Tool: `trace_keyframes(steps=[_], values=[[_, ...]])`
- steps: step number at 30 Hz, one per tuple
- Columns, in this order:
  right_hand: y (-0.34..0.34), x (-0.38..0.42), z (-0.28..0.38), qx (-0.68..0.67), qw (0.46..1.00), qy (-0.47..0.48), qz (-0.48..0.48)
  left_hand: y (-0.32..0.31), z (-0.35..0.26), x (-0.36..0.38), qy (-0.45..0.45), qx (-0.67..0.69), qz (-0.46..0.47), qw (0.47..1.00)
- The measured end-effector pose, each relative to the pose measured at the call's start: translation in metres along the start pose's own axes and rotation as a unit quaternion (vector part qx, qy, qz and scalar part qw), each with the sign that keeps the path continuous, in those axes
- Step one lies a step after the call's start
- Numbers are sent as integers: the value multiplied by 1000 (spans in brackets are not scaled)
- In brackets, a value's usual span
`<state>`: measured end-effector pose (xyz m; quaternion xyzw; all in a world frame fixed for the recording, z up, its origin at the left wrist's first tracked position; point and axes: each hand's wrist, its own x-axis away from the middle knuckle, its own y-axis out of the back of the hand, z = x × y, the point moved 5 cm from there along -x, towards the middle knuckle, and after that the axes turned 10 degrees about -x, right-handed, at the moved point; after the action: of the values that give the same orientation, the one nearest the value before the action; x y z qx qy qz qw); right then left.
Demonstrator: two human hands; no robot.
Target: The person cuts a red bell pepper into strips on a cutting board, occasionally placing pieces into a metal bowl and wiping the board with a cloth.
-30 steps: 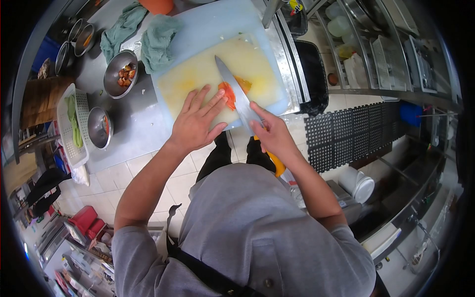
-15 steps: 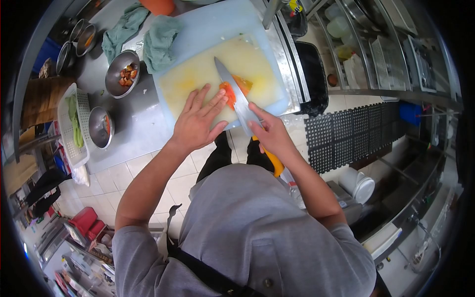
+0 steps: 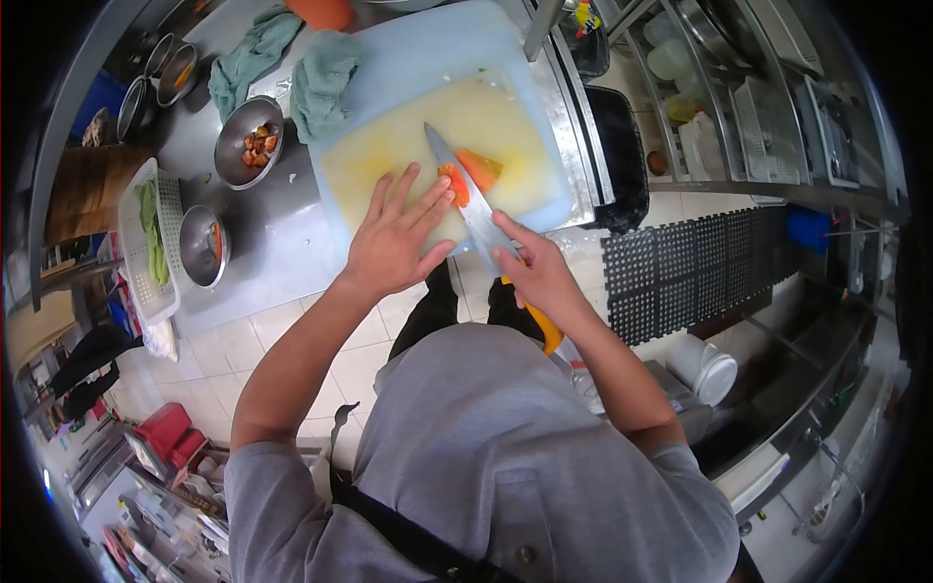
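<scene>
My right hand (image 3: 536, 264) grips a kitchen knife (image 3: 476, 206) with a yellow handle, its index finger laid along the blade. The blade points away from me across a yellowed cutting board (image 3: 389, 146). With fingers spread and stretched out, my left hand (image 3: 391, 238) rests at the board's near edge, fingertips on an orange-red piece of food (image 3: 454, 184) left of the blade. A larger orange piece (image 3: 480, 169) of the same food lies flat on the blade's right side.
Under the board is a larger bluish-white board (image 3: 428, 39). Left of it stand a metal bowl of chopped pieces (image 3: 234, 167), a smaller bowl (image 3: 192, 258) and a white basket (image 3: 133, 260) with green stalks. Green cloths (image 3: 326, 83) lie behind. A steel shelf (image 3: 719, 181) is at right.
The view has shifted slightly. The larger orange piece on the right now sits a little farther out from the blade. Both hands keep nearly the same pose.
</scene>
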<state>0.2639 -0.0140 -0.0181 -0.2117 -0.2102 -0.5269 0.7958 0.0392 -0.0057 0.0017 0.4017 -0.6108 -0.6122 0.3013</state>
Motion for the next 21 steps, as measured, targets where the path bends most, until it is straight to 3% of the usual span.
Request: trace_keyframes(steps=[10, 15, 21], values=[[-3, -23, 6, 1, 1000, 14, 15, 13, 26, -35, 7, 42, -22, 999], [-4, -24, 9, -4, 1000, 15, 15, 27, 30, -75, -86, 10, 110, 990], [5, -3, -8, 8, 999, -4, 40, 11, 38, -66, -50, -3, 82, 995]])
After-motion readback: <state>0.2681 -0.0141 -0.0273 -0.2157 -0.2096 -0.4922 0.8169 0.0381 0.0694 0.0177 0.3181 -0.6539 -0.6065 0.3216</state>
